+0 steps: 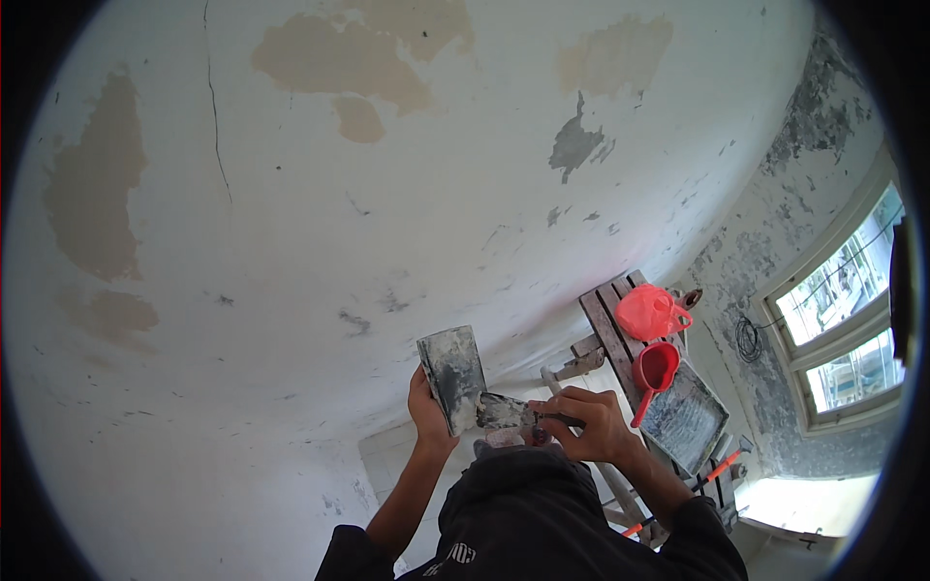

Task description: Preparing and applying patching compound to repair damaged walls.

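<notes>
1. Between nine and ten o'clock, a large tan patch [97, 184] marks the white wall [291, 232]; at ten o'clock a thin dark crack [213, 116] runs down from the top; near eleven o'clock lies a second, wider tan stain [339, 63].
2. Between six and seven o'clock is the left hand [429, 412]; its fingers grasp the lower left edge of a rectangular putty board [451, 373], which sits tilted at six o'clock, its face smeared with grey and whitish paste.
3. Between five and six o'clock is a putty knife [504, 411]; its dark, paste-streaked blade points to nine o'clock and appears to meet the board's lower right edge; below it, at six o'clock, is the wearer's black sweatshirt [523, 523].
4. At one o'clock, a jagged grey patch [575, 145] shows on the wall; between four and five o'clock is the right hand [591, 424], fingers clenched round the knife's handle.
5. Between three and four o'clock, a slatted wooden tabletop [610, 324] carries a pinkish-red plastic bag [647, 312]; just beside the bag is a red dipper [657, 366], its handle pointing between six and seven o'clock.
6. At four o'clock lies a grey-smeared rectangular tray [688, 416]; beyond it is an orange-handled scraper [724, 468], partly hidden behind the right arm.
7. Just past three o'clock, a dark wire coil [748, 341] hangs beside a pale-framed window [841, 310].
</notes>
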`<move>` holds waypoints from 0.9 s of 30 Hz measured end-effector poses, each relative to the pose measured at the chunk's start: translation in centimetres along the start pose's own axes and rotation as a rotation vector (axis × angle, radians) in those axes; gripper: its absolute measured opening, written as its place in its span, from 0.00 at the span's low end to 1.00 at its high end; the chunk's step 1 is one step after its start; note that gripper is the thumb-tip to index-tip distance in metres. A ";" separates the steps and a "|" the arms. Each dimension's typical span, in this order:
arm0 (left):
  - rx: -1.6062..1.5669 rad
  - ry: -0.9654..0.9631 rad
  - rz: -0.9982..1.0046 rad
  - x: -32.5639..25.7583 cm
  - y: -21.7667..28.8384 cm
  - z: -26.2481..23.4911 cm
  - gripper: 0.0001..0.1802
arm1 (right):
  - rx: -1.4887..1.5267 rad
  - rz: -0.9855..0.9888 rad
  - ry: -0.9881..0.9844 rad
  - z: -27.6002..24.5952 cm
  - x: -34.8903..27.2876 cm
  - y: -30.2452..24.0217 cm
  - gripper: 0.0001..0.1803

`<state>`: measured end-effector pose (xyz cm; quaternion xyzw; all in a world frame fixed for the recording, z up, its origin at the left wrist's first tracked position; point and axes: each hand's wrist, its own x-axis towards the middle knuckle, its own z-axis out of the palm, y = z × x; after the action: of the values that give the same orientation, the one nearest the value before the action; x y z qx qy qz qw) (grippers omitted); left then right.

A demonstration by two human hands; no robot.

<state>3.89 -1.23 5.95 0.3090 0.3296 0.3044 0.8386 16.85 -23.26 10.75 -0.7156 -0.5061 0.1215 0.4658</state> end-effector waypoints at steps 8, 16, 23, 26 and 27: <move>-0.065 -0.047 -0.060 0.2 0.3 -0.1 0.22 | 0.171 0.035 0.042 1.6 -0.6 1.5 0.19; -0.111 0.027 -0.031 0.4 -1.2 1.2 0.24 | 0.246 0.111 0.161 3.3 -0.9 -2.5 0.17; -0.141 0.001 0.137 -0.7 1.3 2.1 0.24 | 0.261 0.275 0.314 2.8 -2.5 -0.8 0.17; -0.142 0.041 0.035 -1.2 1.3 2.7 0.23 | 0.190 0.312 0.248 1.9 -1.8 -0.7 0.18; -0.154 0.032 0.035 -1.4 1.2 2.8 0.23 | 0.187 0.312 0.253 1.9 -1.6 -0.6 0.18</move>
<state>4.77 -2.40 8.99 0.2444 0.3130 0.3484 0.8491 14.48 -23.52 9.70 -0.7483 -0.3134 0.1478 0.5657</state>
